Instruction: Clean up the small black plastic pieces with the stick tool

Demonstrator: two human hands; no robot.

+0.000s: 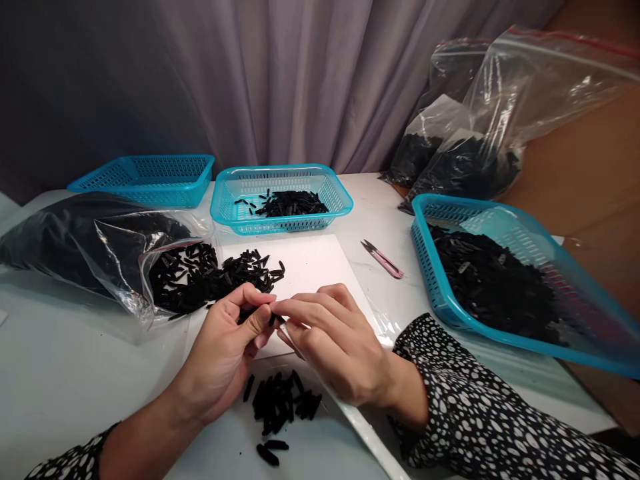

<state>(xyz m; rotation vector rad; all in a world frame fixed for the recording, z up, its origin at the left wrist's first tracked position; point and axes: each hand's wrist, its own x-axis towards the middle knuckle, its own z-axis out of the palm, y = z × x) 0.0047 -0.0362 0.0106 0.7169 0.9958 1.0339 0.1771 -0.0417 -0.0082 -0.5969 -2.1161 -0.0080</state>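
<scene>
Both hands meet over the front edge of a white sheet (320, 267). My left hand (225, 340) is closed, thumb and fingers pinching a small black oblong piece (273, 320). Against the same spot press the fingertips of my right hand (340, 343), which is also closed and partly covers the piece. Just beyond them lies a loose heap of similar black pieces (245, 270), spilling from the mouth of a clear plastic bag (100, 247). A smaller pile of black pieces (280, 400) rests on the table below the hands.
Pink-handled thread snips (383, 260) lie right of the sheet. A blue basket (280, 223) at the back holds some black pieces; a larger blue basket (435, 293) at right holds many. Another blue basket (195, 190) stands back left. Clear zip bags (530, 87) stand behind. A white strip (370, 437) runs under my right hand.
</scene>
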